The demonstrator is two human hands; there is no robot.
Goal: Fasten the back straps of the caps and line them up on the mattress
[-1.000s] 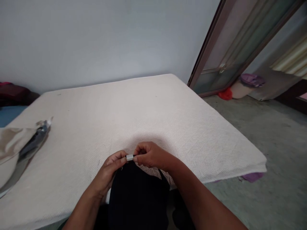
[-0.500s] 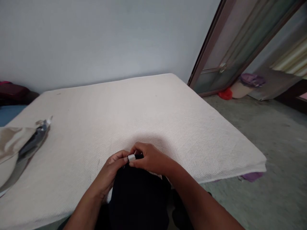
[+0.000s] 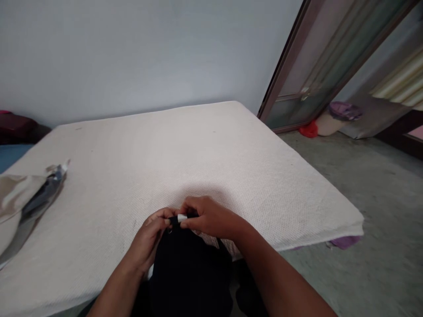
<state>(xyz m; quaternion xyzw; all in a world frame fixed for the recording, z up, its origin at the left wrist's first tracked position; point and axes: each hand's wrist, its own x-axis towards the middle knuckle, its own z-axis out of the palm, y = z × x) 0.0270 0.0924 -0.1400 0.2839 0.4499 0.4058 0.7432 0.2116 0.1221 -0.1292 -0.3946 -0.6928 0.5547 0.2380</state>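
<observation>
A black cloth item (image 3: 191,273) hangs below my hands at the near edge of the bed. Along its upper edge runs a black strap with a small silver-white piece (image 3: 182,218) on it. My left hand (image 3: 153,233) pinches the strap just left of that piece, near a small ring (image 3: 169,230). Fingers of my right hand (image 3: 208,218) are closed on the strap at the right side of the silver-white piece. The fingertips of both hands are partly hidden.
A white-covered bed (image 3: 165,154) spans the middle, against a pale wall. At left lie a beige cap-like item (image 3: 16,193) and clear plastic. A glass-panelled door (image 3: 307,70) and a bin with a purple liner (image 3: 345,111) stand at right.
My left hand has shifted slightly left along the strap, away from the silver-white piece, and more black strap shows between them. The right hand stays nearly in place.
</observation>
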